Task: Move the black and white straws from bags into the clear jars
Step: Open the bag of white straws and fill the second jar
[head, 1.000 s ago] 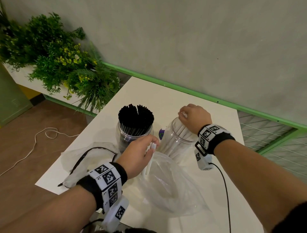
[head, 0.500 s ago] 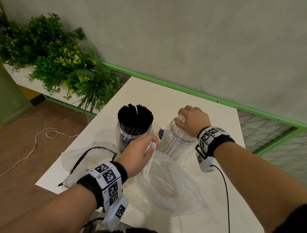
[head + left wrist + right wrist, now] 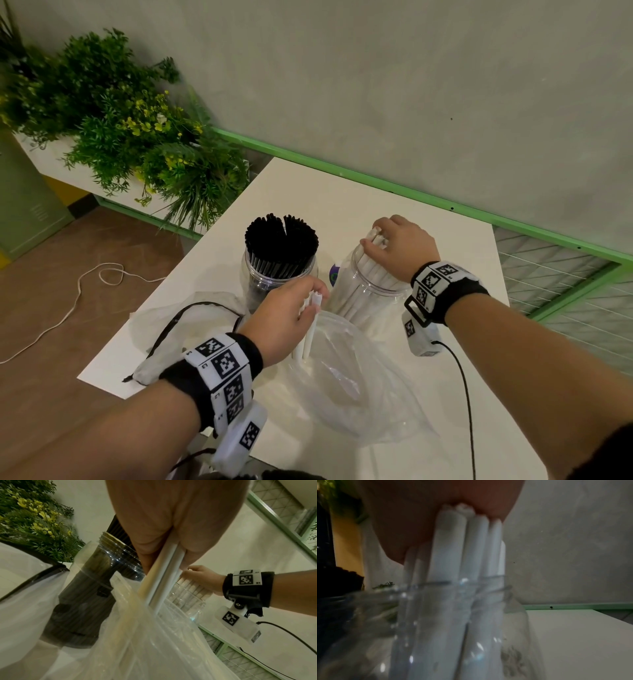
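Note:
On the white table (image 3: 342, 205) stand two clear jars. The left jar (image 3: 260, 284) is packed with black straws (image 3: 281, 240). The right jar (image 3: 370, 298) holds white straws (image 3: 453, 547), and my right hand (image 3: 373, 238) grips their tops from above, thumb on one side and fingers on the other. My left hand (image 3: 313, 301) pinches a few white straws (image 3: 163, 577) upright, their lower ends inside the open clear bag (image 3: 346, 383) in front of the jars. In the left wrist view the black-straw jar (image 3: 82, 601) stands just behind the bag (image 3: 137, 642).
A second, limp bag with a black drawstring (image 3: 171, 325) lies left of the jars near the table's left edge. A small purple and green thing (image 3: 334, 274) shows between the jars. Plants (image 3: 137, 137) stand beyond the left edge. A black cable (image 3: 466, 394) trails from my right wrist.
My right hand has shifted slightly on the straw tops at the jar's mouth, dipping and coming back. The left hand and its straws have stayed put.

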Demonstrator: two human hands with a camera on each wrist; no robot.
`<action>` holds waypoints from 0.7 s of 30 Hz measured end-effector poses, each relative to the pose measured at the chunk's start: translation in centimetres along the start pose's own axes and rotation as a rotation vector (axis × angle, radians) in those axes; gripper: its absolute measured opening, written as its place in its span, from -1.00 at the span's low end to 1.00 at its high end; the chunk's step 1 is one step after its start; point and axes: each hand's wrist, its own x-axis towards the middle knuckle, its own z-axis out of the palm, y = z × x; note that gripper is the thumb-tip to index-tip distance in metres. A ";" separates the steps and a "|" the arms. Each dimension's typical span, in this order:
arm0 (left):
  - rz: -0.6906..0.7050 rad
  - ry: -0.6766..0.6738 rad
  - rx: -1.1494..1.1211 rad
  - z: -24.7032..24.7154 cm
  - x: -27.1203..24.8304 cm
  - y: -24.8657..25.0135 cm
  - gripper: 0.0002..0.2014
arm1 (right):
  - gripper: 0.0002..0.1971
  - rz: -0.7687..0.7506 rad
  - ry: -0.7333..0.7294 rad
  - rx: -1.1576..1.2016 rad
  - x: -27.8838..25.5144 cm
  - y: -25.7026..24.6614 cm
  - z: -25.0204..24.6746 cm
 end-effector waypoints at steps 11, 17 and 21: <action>-0.016 0.009 -0.001 -0.2 -0.1 -0.1 -0.87 | -0.57 0.024 -0.027 0.072 0.9 0.4 0.5; -0.002 0.004 -0.001 -0.4 -0.3 -0.1 -0.89 | -0.53 -0.163 -0.074 0.185 -0.3 0.0 -0.4; -0.020 -0.008 -0.010 -0.3 -0.1 0.2 -0.85 | -0.47 -0.192 -0.194 -0.012 0.2 -0.5 -1.1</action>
